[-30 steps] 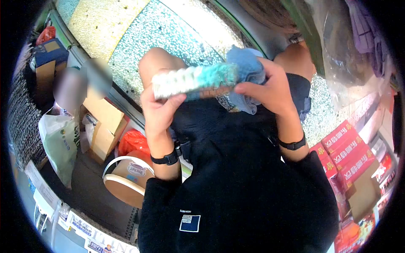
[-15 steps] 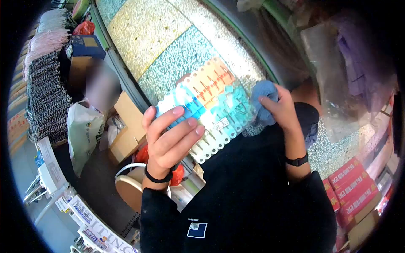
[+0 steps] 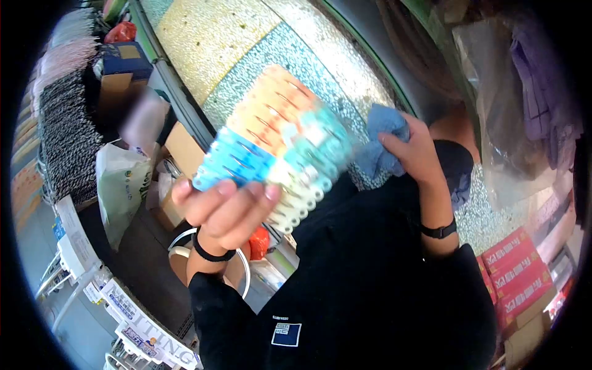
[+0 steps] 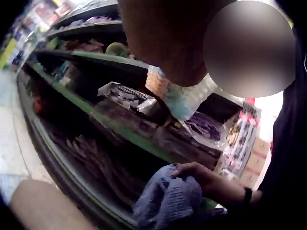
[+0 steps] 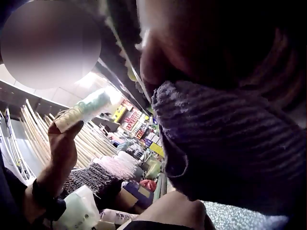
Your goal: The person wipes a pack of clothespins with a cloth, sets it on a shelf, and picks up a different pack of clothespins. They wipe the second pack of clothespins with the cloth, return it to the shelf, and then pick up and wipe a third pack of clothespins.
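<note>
My left hand [image 3: 227,214] grips a pack of plastic clothespins [image 3: 277,126] by its near end, fingers curled over the edge. The pegs lie in orange, blue, teal and cream blocks, and the pack is tilted up in front of me. In the right wrist view the same pack [image 5: 88,109] appears nearly edge-on, the thumb against it. A blue-grey ribbed cloth [image 3: 381,145] is bunched in my right hand [image 3: 420,151], the thumb pressing on it, just right of the pack. Close up, the cloth [image 5: 230,139] fills much of the right wrist view.
A beige bucket [image 3: 180,262] stands low on the left, beside a white plastic bag [image 3: 123,185] and cardboard boxes. Dark mop heads [image 3: 71,129] hang farther left. Red boxes [image 3: 515,274] are stacked at right. Green-edged shelves [image 4: 115,124] run along the other side of the speckled floor.
The pack was held edge-on in both hands; the right hand came off it with the cloth. The left hand then turned its broad face up and has since tilted it further.
</note>
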`<move>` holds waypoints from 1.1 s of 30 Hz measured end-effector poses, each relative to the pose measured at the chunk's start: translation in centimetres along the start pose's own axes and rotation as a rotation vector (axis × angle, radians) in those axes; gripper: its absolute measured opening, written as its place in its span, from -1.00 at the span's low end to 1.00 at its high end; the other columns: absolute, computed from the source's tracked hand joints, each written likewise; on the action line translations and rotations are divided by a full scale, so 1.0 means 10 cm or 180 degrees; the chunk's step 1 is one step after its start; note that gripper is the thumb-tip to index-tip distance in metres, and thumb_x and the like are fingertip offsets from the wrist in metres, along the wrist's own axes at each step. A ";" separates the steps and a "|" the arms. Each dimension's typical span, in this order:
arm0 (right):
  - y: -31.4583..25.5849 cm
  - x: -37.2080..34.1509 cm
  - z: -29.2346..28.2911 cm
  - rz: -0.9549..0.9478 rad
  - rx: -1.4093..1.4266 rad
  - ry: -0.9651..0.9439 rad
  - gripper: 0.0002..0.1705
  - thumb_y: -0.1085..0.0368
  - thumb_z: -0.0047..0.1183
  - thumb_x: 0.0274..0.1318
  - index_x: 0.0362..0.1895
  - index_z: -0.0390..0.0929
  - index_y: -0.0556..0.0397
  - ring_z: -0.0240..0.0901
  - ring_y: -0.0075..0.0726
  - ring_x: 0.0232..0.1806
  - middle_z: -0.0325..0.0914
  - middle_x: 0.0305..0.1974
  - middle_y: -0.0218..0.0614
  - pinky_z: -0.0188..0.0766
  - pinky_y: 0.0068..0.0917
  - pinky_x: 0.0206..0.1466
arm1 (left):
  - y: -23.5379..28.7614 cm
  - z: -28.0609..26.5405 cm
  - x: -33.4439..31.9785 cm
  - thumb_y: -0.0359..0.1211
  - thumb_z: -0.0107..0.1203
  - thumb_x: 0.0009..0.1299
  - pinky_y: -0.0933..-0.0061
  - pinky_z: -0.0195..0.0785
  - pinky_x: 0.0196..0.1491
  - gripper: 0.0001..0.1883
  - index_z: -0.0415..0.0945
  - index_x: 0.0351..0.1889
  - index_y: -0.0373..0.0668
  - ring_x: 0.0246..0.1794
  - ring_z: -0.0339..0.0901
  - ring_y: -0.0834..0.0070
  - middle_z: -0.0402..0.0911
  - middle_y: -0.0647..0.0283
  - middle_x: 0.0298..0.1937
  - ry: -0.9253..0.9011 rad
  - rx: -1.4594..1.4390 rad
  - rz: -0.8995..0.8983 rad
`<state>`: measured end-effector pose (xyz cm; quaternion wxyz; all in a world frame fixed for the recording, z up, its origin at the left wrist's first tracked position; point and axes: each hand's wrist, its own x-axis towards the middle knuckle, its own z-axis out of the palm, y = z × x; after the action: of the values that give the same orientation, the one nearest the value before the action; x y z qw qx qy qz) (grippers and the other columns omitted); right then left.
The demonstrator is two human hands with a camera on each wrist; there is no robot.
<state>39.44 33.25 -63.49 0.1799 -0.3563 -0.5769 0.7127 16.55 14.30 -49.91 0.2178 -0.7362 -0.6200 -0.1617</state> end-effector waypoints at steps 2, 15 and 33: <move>0.09 0.00 0.00 -0.0237 -0.0186 -0.0017 -0.73 0.36 0.16 0.02 -0.19 0.53 0.26 0.43 -0.52 -0.28 0.54 -0.35 -0.38 0.38 -0.49 -0.16 | -0.07 -0.08 0.06 -0.37 0.37 -0.01 0.30 -0.03 0.33 -0.61 0.62 -0.21 0.29 -0.03 0.29 0.60 0.40 0.62 -0.23 0.0094 0.0108 -0.0105; 0.17 -0.10 -0.02 0.0080 0.0286 -0.0088 -0.75 0.43 0.10 0.00 -0.18 0.52 0.27 0.42 -0.55 -0.29 0.52 -0.35 -0.41 0.37 -0.51 -0.18 | -0.36 -0.38 0.47 -0.35 0.35 0.05 0.25 -0.02 0.27 -0.65 0.62 -0.20 0.30 0.02 0.24 0.56 0.37 0.63 -0.15 0.1206 0.0756 -0.0283; 0.45 0.06 -0.08 0.0594 0.1055 -0.0025 -0.74 0.48 0.05 -0.08 -0.21 0.55 0.17 0.48 -0.47 -0.32 0.55 -0.34 -0.41 0.42 -0.50 -0.23 | -0.65 -0.43 1.33 -0.27 0.28 0.09 0.26 0.01 0.18 -0.75 0.63 -0.23 0.17 -0.12 0.41 0.52 0.51 0.53 -0.21 0.1622 0.0580 0.0619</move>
<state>40.29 32.96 -67.99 0.1670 -0.3710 -0.4167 0.8129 12.67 24.18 -38.66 0.4463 -0.7052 -0.4838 -0.2634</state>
